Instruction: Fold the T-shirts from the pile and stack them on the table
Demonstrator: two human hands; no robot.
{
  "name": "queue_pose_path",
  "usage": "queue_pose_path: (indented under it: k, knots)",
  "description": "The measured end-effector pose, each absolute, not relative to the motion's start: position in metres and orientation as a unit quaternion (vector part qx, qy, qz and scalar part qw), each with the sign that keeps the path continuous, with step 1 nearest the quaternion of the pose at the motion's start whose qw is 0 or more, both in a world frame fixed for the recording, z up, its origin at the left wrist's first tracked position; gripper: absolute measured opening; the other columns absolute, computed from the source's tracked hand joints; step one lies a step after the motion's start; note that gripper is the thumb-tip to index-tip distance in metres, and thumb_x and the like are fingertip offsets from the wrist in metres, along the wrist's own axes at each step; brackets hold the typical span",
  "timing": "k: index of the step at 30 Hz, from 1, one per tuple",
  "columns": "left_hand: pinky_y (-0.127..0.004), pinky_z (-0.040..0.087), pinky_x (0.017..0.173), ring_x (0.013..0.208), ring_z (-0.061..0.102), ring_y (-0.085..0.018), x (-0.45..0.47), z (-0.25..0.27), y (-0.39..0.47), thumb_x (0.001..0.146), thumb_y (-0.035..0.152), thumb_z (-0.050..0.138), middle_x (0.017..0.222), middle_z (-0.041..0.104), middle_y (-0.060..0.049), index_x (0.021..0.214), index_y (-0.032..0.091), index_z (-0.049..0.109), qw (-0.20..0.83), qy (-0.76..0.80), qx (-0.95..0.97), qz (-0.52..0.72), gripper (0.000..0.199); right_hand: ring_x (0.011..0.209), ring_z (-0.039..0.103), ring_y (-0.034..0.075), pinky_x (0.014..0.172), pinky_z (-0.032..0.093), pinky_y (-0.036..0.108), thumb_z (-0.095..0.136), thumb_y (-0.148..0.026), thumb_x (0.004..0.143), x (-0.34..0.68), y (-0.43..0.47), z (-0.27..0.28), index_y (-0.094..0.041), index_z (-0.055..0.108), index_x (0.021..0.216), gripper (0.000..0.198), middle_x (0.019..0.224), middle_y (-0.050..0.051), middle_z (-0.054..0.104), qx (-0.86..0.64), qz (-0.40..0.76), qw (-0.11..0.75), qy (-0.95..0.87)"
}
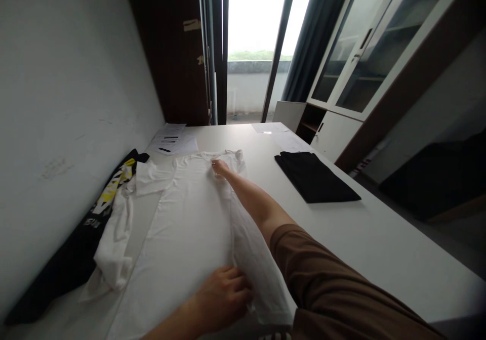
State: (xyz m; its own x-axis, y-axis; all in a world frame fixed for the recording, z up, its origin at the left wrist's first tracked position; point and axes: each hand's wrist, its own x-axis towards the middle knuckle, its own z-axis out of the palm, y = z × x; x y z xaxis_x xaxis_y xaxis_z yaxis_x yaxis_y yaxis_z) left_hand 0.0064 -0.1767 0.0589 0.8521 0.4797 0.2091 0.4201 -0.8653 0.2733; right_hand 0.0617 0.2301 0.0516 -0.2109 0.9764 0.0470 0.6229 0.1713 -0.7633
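A white T-shirt (190,218) lies spread lengthwise on the table, its collar and sleeves toward the far end. Its right side is folded or lifted along a line running down from the shoulder. Near the collar, my right hand (219,168) pinches the fabric, with its arm stretched out across the shirt's right side. Close to me, my left hand (226,294) has its fingers curled over the cloth toward the hem. Its fingertips are partly hidden.
The white table (379,249) bears a folded black garment (317,178) at right. A black garment with yellow and white print (110,193) and a crumpled white cloth (117,244) lie along the left wall. Paper sheets (178,140) lie at the far end; a glass-door cabinet (353,51) stands at right.
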Motion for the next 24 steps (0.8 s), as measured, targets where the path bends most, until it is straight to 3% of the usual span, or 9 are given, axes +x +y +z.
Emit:
queue_pose_path:
  k: [5, 9, 12, 17, 24]
  knots:
    - [-0.035, 0.05, 0.093, 0.106, 0.063, -0.021, 0.004, 0.054, -0.167, 0.082, 0.022, 0.076, 0.116, 0.071, -0.001, 0.109, 0.023, 0.064, 0.204, 0.25, 0.935, 0.146, 0.03, 0.107, 0.068, 0.027, 0.085, 0.051, 0.03, 0.067, -0.033, 0.086, 0.052, 0.232, 0.04, -0.02, 0.072, 0.105, 0.024, 0.109, 0.013, 0.074, -0.621, 0.233, 0.202, -0.72]
    - [-0.035, 0.051, 0.094, 0.107, 0.062, -0.021, 0.001, 0.055, -0.157, 0.082, 0.022, 0.074, 0.113, 0.072, -0.002, 0.109, 0.023, 0.066, 0.246, 0.273, 0.914, 0.171, 0.028, 0.108, 0.068, 0.029, 0.087, 0.051, 0.034, 0.065, -0.042, 0.088, 0.04, 0.241, 0.037, -0.016, 0.069, 0.115, 0.037, 0.115, 0.019, 0.072, -0.652, 0.185, 0.187, -0.711]
    - [-0.033, 0.053, 0.092, 0.102, 0.064, -0.02, -0.004, 0.057, -0.152, 0.082, 0.021, 0.074, 0.105, 0.072, -0.001, 0.105, 0.024, 0.066, 0.253, 0.288, 0.908, 0.167, 0.024, 0.106, 0.068, 0.03, 0.087, 0.05, 0.035, 0.066, -0.037, 0.088, 0.035, 0.25, 0.037, -0.014, 0.071, 0.108, 0.031, 0.11, 0.021, 0.072, -0.663, 0.163, 0.186, -0.706]
    - [-0.028, 0.054, 0.091, 0.099, 0.066, -0.017, -0.008, 0.052, -0.149, 0.086, 0.012, 0.063, 0.102, 0.073, -0.001, 0.102, 0.022, 0.066, 0.238, 0.275, 0.913, 0.185, 0.019, 0.119, 0.056, 0.029, 0.099, 0.044, 0.036, 0.055, -0.03, 0.094, 0.036, 0.259, 0.039, -0.02, 0.07, 0.106, 0.022, 0.122, 0.016, 0.066, -0.628, 0.119, 0.228, -0.735]
    - [-0.029, 0.053, 0.087, 0.096, 0.066, -0.018, -0.006, 0.042, -0.15, 0.087, 0.015, 0.064, 0.099, 0.071, -0.002, 0.098, 0.021, 0.066, 0.22, 0.267, 0.916, 0.205, 0.012, 0.109, 0.055, 0.023, 0.096, 0.041, 0.029, 0.042, -0.025, 0.098, 0.029, 0.255, 0.031, -0.022, 0.062, 0.111, 0.024, 0.121, 0.009, 0.064, -0.523, 0.096, 0.303, -0.791]
